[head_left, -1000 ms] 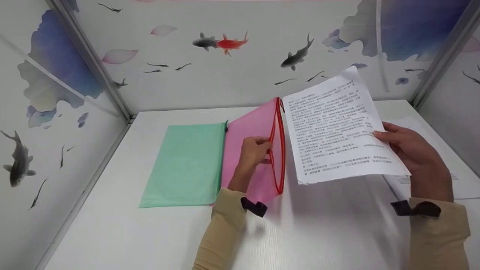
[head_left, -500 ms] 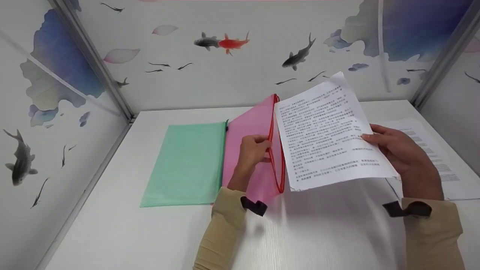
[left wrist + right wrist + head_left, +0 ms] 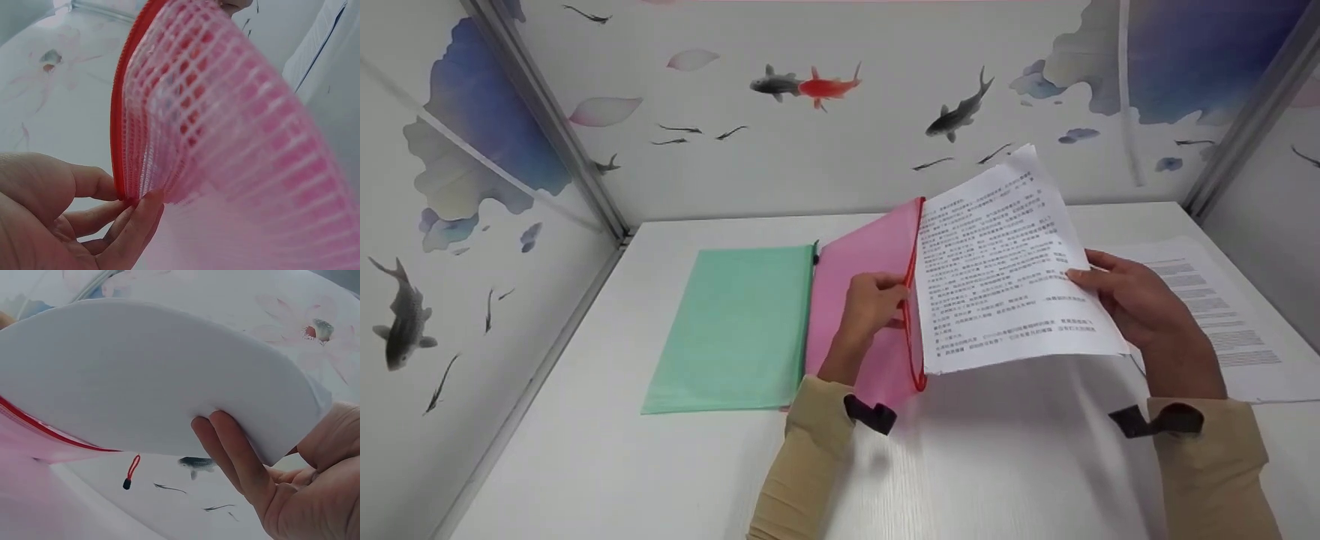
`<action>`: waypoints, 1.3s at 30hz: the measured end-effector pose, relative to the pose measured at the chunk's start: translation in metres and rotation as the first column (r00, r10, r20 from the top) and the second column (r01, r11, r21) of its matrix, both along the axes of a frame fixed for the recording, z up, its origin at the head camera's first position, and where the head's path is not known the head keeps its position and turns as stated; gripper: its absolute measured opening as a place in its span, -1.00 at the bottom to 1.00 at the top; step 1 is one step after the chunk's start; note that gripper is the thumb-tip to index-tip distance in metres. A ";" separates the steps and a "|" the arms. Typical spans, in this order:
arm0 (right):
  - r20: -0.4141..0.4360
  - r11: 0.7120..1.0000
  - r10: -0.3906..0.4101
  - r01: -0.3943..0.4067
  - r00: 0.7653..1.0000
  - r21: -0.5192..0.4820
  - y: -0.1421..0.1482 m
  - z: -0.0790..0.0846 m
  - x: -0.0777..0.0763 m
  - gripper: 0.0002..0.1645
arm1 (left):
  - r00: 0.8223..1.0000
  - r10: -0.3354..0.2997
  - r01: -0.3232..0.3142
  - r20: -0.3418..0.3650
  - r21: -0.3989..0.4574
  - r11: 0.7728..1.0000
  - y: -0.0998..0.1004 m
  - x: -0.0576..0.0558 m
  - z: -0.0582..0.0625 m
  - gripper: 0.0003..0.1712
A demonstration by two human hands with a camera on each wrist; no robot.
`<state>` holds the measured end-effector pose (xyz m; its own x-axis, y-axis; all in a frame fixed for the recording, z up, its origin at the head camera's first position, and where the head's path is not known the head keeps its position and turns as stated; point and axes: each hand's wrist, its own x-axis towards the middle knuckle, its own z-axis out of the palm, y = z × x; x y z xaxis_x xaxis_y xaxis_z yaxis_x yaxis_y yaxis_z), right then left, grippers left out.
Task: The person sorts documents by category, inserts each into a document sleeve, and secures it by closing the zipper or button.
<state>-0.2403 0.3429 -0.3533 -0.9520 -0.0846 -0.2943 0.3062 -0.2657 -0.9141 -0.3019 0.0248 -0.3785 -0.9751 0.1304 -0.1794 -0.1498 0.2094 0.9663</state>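
Note:
My left hand pinches the red zipper edge of a pink mesh zipper pouch, holding its mouth up off the table. In the left wrist view the thumb and fingers grip the red zipper. With thumb on the front and fingers behind, my right hand holds printed paper sheets, raised and tilted. The left edge of the sheets lies at the pouch's mouth, overlapping the red zipper in the head view. The right wrist view shows the blank back of the paper and a zipper pull hanging below.
A green zipper pouch lies flat on the white table, left of the pink one and partly under it. More printed sheets lie at the right behind my right hand. Patterned wall panels stand behind and at both sides.
My right hand has moved left with the sheets, bringing their left edge from beside the pouch to its mouth. The left hand has stayed nearly still, holding the zipper edge.

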 end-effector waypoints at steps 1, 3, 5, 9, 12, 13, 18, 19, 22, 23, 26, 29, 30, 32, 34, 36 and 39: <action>0.001 1.000 -0.003 0.003 1.000 -0.010 0.000 -0.001 0.000 -0.48 | 1.000 -0.004 0.004 0.001 -0.002 1.000 0.000 0.000 -0.001 -0.69; 0.006 0.999 -0.012 0.012 1.000 -0.036 0.000 -0.002 -0.001 -0.48 | 1.000 -0.005 0.005 0.003 -0.008 1.000 0.001 0.001 -0.001 -0.69; 0.013 0.997 -0.025 0.025 1.000 -0.070 0.001 -0.002 -0.001 -0.51 | 1.000 -0.004 0.004 0.006 -0.013 1.000 0.001 0.001 -0.002 -0.68; 0.018 0.995 -0.042 0.043 0.999 -0.095 -0.001 -0.003 -0.001 -0.47 | 1.000 -0.001 0.001 0.023 -0.020 1.000 0.003 0.001 -0.002 -0.68; -0.015 0.999 -0.023 0.023 1.000 -0.040 -0.004 -0.003 -0.002 -0.36 | 1.000 -0.008 0.008 0.015 -0.009 1.000 0.003 0.000 -0.003 -0.68; -0.028 1.000 -0.014 0.013 1.000 -0.014 -0.005 -0.003 -0.002 -0.32 | 1.000 -0.011 0.011 0.010 -0.003 1.000 0.003 0.000 -0.003 -0.68; -0.082 0.997 0.007 0.000 0.997 0.081 -0.012 0.000 -0.001 -0.14 | 1.000 -0.028 0.028 -0.010 0.018 0.999 0.002 -0.002 -0.005 -0.69; -0.091 0.995 0.008 0.002 0.996 0.102 -0.013 0.001 0.000 -0.10 | 1.000 -0.029 0.030 -0.010 0.020 0.999 0.002 -0.002 -0.005 -0.69; -0.109 0.985 0.017 0.003 0.994 0.173 -0.017 0.003 0.001 0.00 | 0.999 -0.035 0.035 -0.016 0.022 0.999 0.002 -0.001 -0.005 -0.69; -0.115 0.981 0.023 0.000 0.993 0.193 -0.018 0.003 0.001 0.00 | 0.999 -0.035 0.035 -0.016 0.022 0.999 0.002 -0.001 -0.005 -0.69; -0.125 0.978 0.036 -0.009 0.992 0.210 -0.023 0.005 0.002 -0.01 | 0.999 -0.033 0.034 -0.015 0.016 0.999 0.002 -0.001 -0.006 -0.70; -0.139 0.984 0.038 -0.013 0.990 0.176 -0.026 0.005 0.002 -0.06 | 0.999 -0.035 0.035 -0.009 -0.010 0.999 0.004 0.000 -0.008 -0.71; -0.144 0.987 0.034 -0.011 0.989 0.158 -0.026 0.006 0.003 -0.07 | 0.999 -0.036 0.036 -0.008 -0.021 0.999 0.005 0.000 -0.008 -0.72; -0.155 0.993 0.024 -0.006 0.988 0.115 -0.028 0.006 0.004 -0.12 | 0.999 -0.040 0.040 -0.002 -0.037 0.999 0.007 0.000 -0.009 -0.72; -0.165 0.997 0.013 0.000 0.986 0.082 -0.031 0.007 0.004 -0.17 | 0.999 -0.043 0.043 0.003 -0.044 0.998 0.008 0.001 -0.010 -0.71; -0.171 0.998 0.009 0.003 0.985 0.067 -0.034 0.008 0.005 -0.19 | 0.999 -0.045 0.045 0.010 -0.043 0.998 0.009 0.001 -0.010 -0.71; -0.175 0.997 0.006 0.008 0.985 0.083 -0.038 0.008 0.004 -0.17 | 0.999 -0.041 0.041 0.011 -0.045 0.998 0.009 0.001 -0.009 -0.71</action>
<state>-0.2360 0.3053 -0.3451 -0.9894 -0.0660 -0.1294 0.1397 -0.1868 -0.9724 -0.3012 0.0342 -0.3879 -0.9672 0.1619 -0.1957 -0.1497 0.2590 0.9542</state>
